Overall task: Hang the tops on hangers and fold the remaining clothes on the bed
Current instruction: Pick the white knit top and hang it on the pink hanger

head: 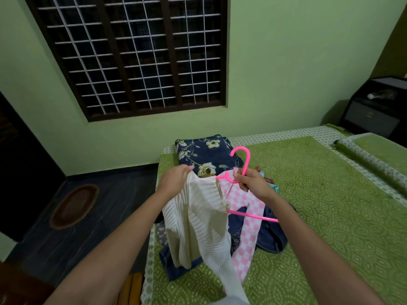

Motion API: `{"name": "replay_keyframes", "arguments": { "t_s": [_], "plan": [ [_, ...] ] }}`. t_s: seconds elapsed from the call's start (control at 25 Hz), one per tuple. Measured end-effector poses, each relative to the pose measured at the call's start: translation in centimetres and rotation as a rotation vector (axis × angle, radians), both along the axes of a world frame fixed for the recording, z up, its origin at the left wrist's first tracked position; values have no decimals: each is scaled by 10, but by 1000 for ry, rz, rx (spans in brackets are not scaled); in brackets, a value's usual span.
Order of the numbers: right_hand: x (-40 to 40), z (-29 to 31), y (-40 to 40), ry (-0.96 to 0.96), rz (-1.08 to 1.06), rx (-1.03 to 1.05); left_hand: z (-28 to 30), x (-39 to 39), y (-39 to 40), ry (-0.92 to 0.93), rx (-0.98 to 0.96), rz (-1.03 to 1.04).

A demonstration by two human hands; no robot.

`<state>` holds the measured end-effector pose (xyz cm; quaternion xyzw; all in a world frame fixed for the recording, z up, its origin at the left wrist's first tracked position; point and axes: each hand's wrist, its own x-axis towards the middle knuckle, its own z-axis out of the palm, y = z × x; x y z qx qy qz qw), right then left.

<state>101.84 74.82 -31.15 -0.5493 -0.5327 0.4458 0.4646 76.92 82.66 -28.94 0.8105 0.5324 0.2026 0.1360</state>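
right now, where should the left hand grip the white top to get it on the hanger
At the shoulder edge by the neck, from above, where the left hand already pinches the white top. It hangs limp beneath, and the hanger in the right hand sits beside that edge.

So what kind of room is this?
Most likely a bedroom: a bed with a green patterned sheet, a pile of clothes on it, and a barred window in the green wall.

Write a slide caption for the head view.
Left hand grips a white top, right hand holds a pink hanger above clothes on the bed.
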Motion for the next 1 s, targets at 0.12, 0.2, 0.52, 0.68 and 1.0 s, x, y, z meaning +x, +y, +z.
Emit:
{"name": "replay_keyframes", "arguments": {
  "t_s": [0.12,0.2,0.52,0.68,1.0],
  "plan": [
    [-5,9,1,-41,-32,6,2,11,-15,109,64,-98],
    [-11,14,-1,8,-66,-12,-1,15,-28,119,197,-229],
    [-31,4,-15,-677,-546,436,19,28,-16,120,3,-317],
    [-55,-21,-20,-799,-303,440,39,41,-13,24,24,-318],
    [-54,-26,-36,-246,116,-31,47,42,-16,127,103,-230]
  ]
}}
